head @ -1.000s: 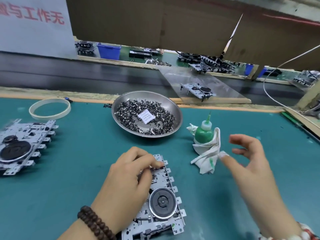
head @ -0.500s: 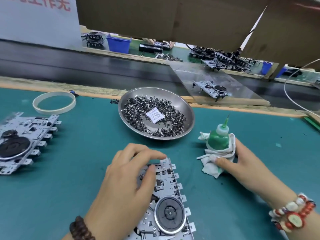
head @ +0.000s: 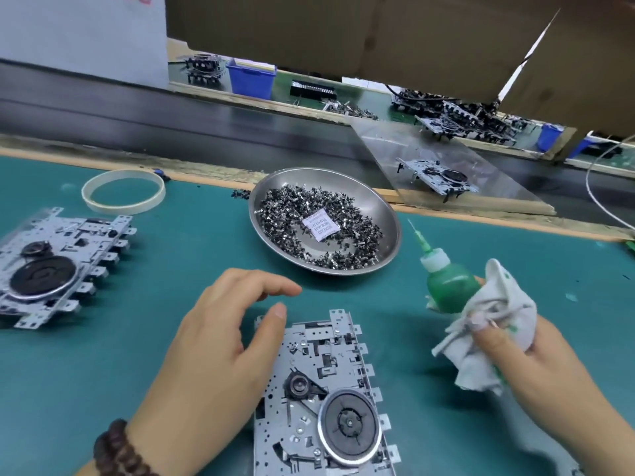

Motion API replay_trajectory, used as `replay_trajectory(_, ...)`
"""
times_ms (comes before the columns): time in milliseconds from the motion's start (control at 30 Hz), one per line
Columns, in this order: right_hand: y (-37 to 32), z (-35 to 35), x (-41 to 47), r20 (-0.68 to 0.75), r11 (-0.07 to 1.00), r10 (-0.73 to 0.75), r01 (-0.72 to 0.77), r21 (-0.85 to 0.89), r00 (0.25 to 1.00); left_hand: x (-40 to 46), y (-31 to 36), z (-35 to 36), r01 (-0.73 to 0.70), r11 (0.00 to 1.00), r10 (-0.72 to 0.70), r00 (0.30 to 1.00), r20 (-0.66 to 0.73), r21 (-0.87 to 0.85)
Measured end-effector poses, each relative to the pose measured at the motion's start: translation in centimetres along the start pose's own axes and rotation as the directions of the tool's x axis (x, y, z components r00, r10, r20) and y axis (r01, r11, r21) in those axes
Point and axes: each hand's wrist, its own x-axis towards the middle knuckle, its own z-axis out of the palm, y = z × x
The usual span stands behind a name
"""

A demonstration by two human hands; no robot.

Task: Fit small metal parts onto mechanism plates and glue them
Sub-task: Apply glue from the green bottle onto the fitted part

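Two hands worked over the green mat. The left hand lay relaxed and open, fingers loosely spread, its thumb touching the far left corner of the mechanism plate, gripping nothing. That plate lay flat before the person, long axis running away from them, its black flywheel at the near end. The right hand curled round a white cloth wrapped about the green glue bottle, lifted off the mat, its needle nozzle tilted up and leftward toward the steel dish of small metal parts. A second plate lay at far left.
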Motion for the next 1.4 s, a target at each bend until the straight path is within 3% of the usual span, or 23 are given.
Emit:
replay_trajectory(100, -0.2, -0.1, -1.2, 0.073, 1.000, 0.014, -0.016, 0.024, 0.997, -0.3, 0.0, -0.4, 0.015, 1.000, -0.015, 1.000, 0.011, 0.016)
replay_trajectory(333, -0.2, -0.7, -2.1, -0.021, 0.954, 0.150, -0.139, 0.267, 0.988, -1.3, -0.6, -1.0, 0.031, 0.999, -0.031, 1.000, -0.001, 0.035)
replay_trajectory(667, 0.0, -0.5, -1.4, 0.076, 0.709, 0.210, -0.205, 0.675, 0.975, -1.9, -0.4, -0.8, 0.029, 0.999, -0.029, 0.999, -0.018, -0.032)
replay_trajectory(967, -1.1, 0.8, -1.2, 0.171, 0.528, 0.309, -0.319, 0.787, 0.935, -2.7, -0.5, -1.2, 0.172, 0.985, -0.174, 0.981, -0.081, -0.033)
replay_trajectory(1167, -2.5, 1.6, -0.3, 0.083, 0.592, 0.349, -0.289, 0.752, 0.933, -3.0, -0.8, -0.9, 0.352, 0.933, -0.351, 0.936, 0.022, -0.078)
replay_trajectory(1400, -2.3, 2.5, -0.5, -0.033, 0.681, 0.363, -0.241, 0.691, 0.931, -2.9, -0.9, -1.0, 0.368, 0.923, -0.361, 0.929, 0.076, -0.112)
